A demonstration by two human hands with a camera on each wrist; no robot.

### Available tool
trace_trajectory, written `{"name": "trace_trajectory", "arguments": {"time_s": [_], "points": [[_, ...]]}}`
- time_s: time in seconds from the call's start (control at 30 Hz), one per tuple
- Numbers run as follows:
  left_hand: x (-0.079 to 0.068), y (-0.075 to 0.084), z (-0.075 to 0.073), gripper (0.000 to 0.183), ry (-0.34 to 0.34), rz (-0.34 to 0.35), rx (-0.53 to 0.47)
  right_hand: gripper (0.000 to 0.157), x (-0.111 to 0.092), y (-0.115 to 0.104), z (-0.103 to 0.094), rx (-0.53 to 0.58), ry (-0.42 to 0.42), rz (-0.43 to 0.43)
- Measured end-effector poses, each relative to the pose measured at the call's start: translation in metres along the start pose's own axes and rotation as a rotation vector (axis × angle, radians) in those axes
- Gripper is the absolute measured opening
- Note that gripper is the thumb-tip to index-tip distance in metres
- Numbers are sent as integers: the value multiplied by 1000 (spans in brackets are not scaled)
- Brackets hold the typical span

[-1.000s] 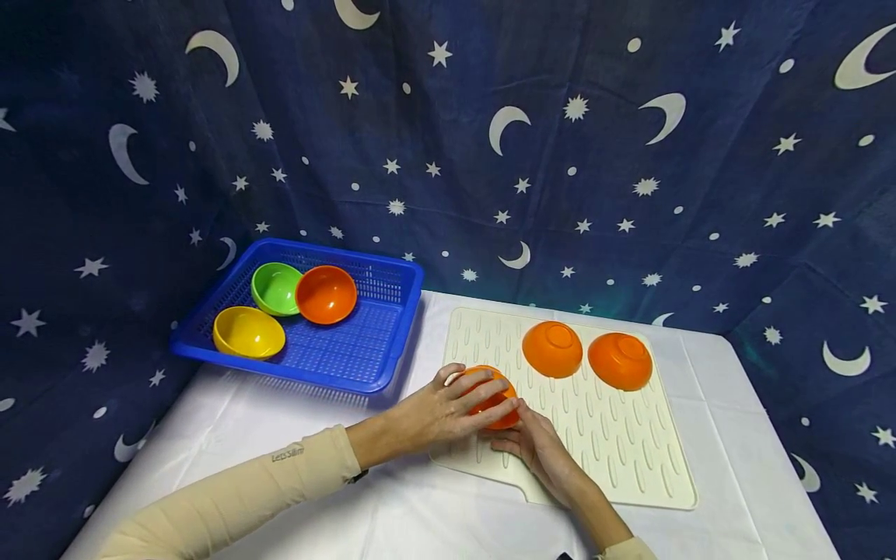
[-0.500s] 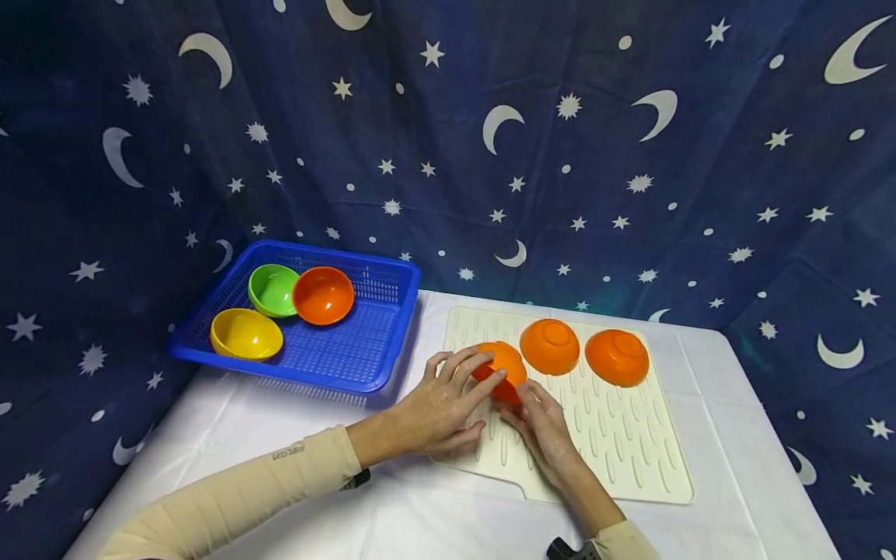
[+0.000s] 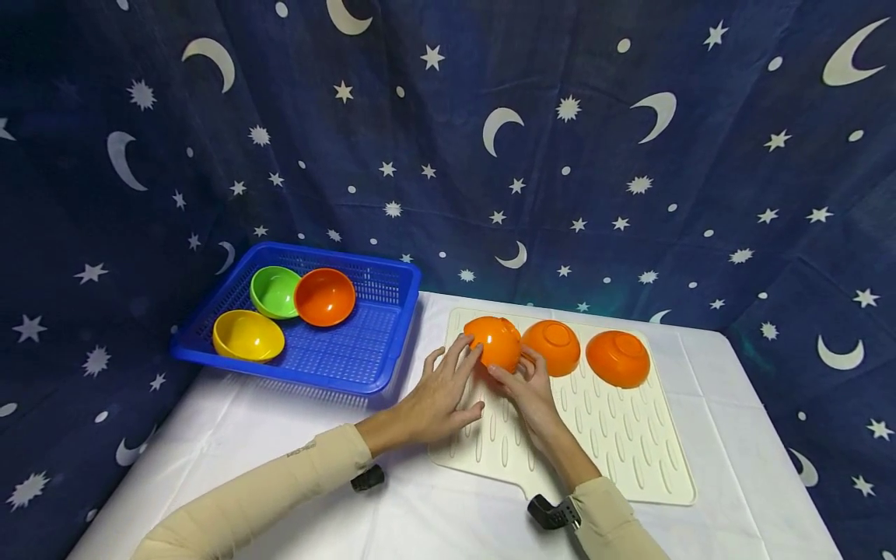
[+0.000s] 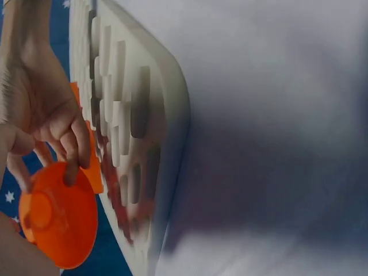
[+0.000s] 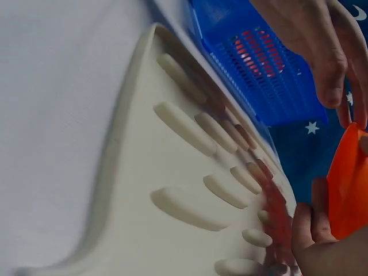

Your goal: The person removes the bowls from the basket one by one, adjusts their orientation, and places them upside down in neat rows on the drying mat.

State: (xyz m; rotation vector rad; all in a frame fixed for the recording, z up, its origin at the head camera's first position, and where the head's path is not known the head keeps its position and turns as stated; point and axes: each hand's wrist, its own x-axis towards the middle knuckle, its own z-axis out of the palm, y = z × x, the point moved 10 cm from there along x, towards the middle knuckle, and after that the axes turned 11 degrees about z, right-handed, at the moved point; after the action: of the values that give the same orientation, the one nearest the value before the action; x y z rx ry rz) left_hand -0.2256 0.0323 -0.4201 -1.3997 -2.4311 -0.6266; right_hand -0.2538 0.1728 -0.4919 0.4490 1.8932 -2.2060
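An orange bowl (image 3: 494, 342) is tilted bottom-up over the back left of a cream ridged drying mat (image 3: 609, 443). My right hand (image 3: 530, 397) pinches its near right edge between thumb and fingers, which also shows in the right wrist view, where the bowl (image 5: 348, 190) is cut off by the frame. Spread out on the bowl's left side, my left hand (image 3: 437, 400) touches it with its fingertips, thumb held apart. In the left wrist view the bowl (image 4: 63, 213) hangs beside the mat's ridges. Two more orange bowls, a middle one (image 3: 553, 348) and a right one (image 3: 619, 358), lie upside down along the mat's back.
On the left stands a blue plastic basket (image 3: 350, 381) holding a green bowl (image 3: 275, 292), a red-orange bowl (image 3: 325, 297) and a yellow bowl (image 3: 248, 335), all facing up. A white cloth (image 3: 308, 498) covers the table, and a dark star-and-moon curtain (image 3: 448, 140) hangs behind.
Both hands have moved the orange bowl toward the back of the mat, beside the two others, turning it bottom-up. The left hand has loosened from over it to a fingertip touch.
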Motion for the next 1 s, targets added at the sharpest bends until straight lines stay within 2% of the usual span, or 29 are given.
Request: {"name": "trace_trajectory", "arguments": {"time_s": [0.17,0.3,0.43,0.5,0.6,0.7,0.8,0.93,1.0], "points": [[0,-15,7,81,33,-100,-178,97,12,-1,7,-38,-8,-18],[1,-30,13,72,45,-177,-239,102,20,-3,11,-104,7,-22],[-3,-46,25,67,15,-271,-304,103,27,-2,13,-175,3,-6],[-6,-53,33,66,-24,-310,-331,104,29,3,13,-212,-12,17],[-11,-60,44,64,-85,-350,-330,104,28,9,13,-256,-37,45],[-14,-65,49,65,-120,-370,-305,99,25,10,14,-316,-30,29],[-14,-68,49,69,-135,-379,-272,94,20,7,19,-448,0,-31],[-8,-67,53,81,-190,-361,-251,90,14,3,23,-619,51,-118],[-5,-66,55,86,-221,-354,-245,86,13,1,24,-655,65,-147]]}}
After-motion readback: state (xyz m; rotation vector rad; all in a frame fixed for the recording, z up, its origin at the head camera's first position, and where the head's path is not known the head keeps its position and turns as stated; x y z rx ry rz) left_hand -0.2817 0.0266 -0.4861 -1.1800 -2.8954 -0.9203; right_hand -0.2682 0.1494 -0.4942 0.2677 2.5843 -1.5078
